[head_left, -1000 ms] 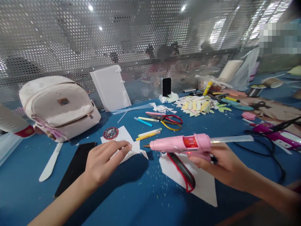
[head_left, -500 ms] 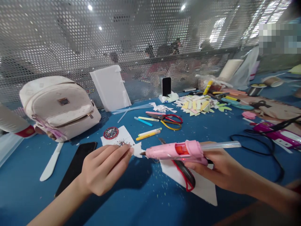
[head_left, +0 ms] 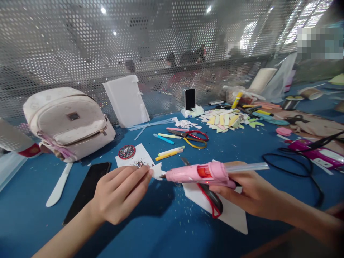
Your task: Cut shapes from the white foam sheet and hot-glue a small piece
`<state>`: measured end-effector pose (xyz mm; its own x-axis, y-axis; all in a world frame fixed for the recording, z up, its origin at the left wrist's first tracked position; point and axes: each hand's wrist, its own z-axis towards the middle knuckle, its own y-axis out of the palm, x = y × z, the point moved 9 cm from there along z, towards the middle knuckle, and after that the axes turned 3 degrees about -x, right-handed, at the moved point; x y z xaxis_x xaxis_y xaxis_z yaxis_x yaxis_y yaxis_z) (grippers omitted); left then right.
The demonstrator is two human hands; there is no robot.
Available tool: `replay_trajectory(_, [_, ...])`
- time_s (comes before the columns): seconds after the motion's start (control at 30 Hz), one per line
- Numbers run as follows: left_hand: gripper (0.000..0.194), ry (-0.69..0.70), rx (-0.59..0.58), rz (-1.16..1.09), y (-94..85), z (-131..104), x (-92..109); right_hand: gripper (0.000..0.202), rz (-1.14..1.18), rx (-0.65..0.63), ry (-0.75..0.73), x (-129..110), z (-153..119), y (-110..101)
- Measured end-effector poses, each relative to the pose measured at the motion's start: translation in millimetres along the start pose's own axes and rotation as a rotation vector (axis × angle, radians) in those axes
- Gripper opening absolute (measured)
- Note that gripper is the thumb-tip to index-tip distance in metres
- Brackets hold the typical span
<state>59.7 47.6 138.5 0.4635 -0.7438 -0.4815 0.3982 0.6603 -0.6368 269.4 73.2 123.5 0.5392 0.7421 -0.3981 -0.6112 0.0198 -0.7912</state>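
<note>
In the head view, a small piece of white paper [head_left: 157, 172] is pinched between the fingertips of the left hand [head_left: 120, 191], at the centre of the frame. A pink glue gun [head_left: 188, 173] is gripped in the right hand [head_left: 249, 190], right of centre, with its nozzle pointed left at the paper's right edge; whether contact is made cannot be told. A clear glue stick [head_left: 251, 166] is seen projecting from the gun's rear, towards the right.

Below the gun, a red and black utility knife [head_left: 213, 202] is laid across a white sheet [head_left: 235, 216] on the blue table [head_left: 174, 236]. Beyond the left hand, a red-rimmed disc [head_left: 127, 152] filled with glitter is set on white paper [head_left: 144, 152], on which loose specks are scattered. A black phone [head_left: 86, 190] is partly covered by the left hand, and a white plastic knife [head_left: 59, 184] is placed to its left.

At upper left, a pale backpack [head_left: 70, 123] is stood on the table. Just above centre, markers [head_left: 169, 154] and scissors [head_left: 198, 139] are laid out; cut paper strips [head_left: 225, 120] are heaped at upper right. A purple tool [head_left: 317, 154] is seen at the right edge.
</note>
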Motion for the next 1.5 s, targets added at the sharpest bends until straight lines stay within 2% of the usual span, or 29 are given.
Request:
replay_trajectory(0.17, [0.011,0.002,-0.005,0.003,-1.2,1,1,0.032,0.003,-0.018,-0.052,-10,6,-2])
replay_trajectory(0.47, [0.014,-0.001,-0.013,-0.047,-0.5,-2,1,0.036,-0.049,-0.006,-0.077,-8,5,0])
replay_trajectory(0.57, [0.015,0.007,0.018,-0.075,0.8,-7,-2,0.034,0.004,-0.024,-0.021,2,0,2])
replay_trajectory(0.63, [0.017,-0.032,0.030,-0.121,2.7,-10,-9,0.024,0.072,-0.034,0.026,9,-2,3])
replay_trajectory(0.7, [0.020,-0.104,0.024,-0.189,6.9,-13,-20,0.015,0.104,-0.009,0.048,13,-4,0])
replay_trajectory(0.8, [0.023,-0.276,0.044,-0.294,14.2,-17,-36,0.010,0.083,0.118,0.042,16,-7,-11])
replay_trajectory(0.93, [0.014,-0.668,0.050,-0.548,35.1,-23,-55,0.006,0.041,0.199,0.021,15,-12,-17])
replay_trajectory(1.0, [0.008,-0.851,-0.008,-0.742,52.4,-27,-56,0.005,-0.027,0.206,-0.005,11,-14,-17])
replay_trajectory(1.13, [0.018,-1.097,-0.130,-1.106,79.4,-36,-48,0.011,-0.155,0.215,-0.080,0,-11,-15])
replay_trajectory(1.3, [0.023,-1.280,-0.160,-1.338,91.4,-47,-40,0.017,-0.136,0.100,-0.132,-5,-1,-2])
replay_trajectory(1.5, [0.024,-1.358,-0.127,-1.440,92.8,-49,-35,0.015,-0.171,0.067,-0.115,1,-3,4])
